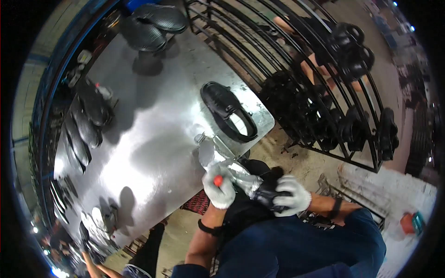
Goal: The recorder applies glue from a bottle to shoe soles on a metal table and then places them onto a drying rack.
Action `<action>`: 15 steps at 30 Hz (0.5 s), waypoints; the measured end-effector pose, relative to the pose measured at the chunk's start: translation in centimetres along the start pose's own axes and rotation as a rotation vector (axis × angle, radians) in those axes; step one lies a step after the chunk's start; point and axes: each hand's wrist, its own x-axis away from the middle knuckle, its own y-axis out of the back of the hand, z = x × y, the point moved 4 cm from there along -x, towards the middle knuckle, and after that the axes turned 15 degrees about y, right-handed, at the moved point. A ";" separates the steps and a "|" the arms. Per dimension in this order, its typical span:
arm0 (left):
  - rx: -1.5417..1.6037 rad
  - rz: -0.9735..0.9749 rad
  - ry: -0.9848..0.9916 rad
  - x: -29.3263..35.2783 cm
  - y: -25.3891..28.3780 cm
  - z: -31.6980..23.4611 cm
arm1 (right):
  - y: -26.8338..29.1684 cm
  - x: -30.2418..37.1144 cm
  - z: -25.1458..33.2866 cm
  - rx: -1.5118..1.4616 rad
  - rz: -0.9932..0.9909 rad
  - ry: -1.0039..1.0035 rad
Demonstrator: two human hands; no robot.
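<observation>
Shiny metal worktable (pixel 153 139) ahead; my gloved left hand (pixel 219 186) pinches a red-tipped tool (pixel 217 180), my gloved right hand (pixel 291 195) clamps the soft black shoe (pixel 266 192) at its heel; light, flexible.

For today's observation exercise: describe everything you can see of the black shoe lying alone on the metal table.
The black shoe is a low slip-on that looks like glossy leather or plastic. It lies flat on the shiny metal table near the table's right edge, its opening showing a pale insole and facing up. Its toe points to the upper left, its heel toward the table's corner. No hand touches it; it lies apart from the other shoes.
</observation>
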 end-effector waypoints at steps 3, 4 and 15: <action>0.134 -0.271 0.404 -5.3 1.7 4.5 | 4.0 -4.0 -1.5 0.295 -0.064 0.052; 0.307 -0.178 0.458 -8.3 2.0 6.2 | 4.6 -5.7 -2.3 0.312 -0.272 0.080; 0.053 0.059 0.646 -8.5 1.1 24.8 | -6.2 -5.1 -14.7 0.288 0.237 -0.696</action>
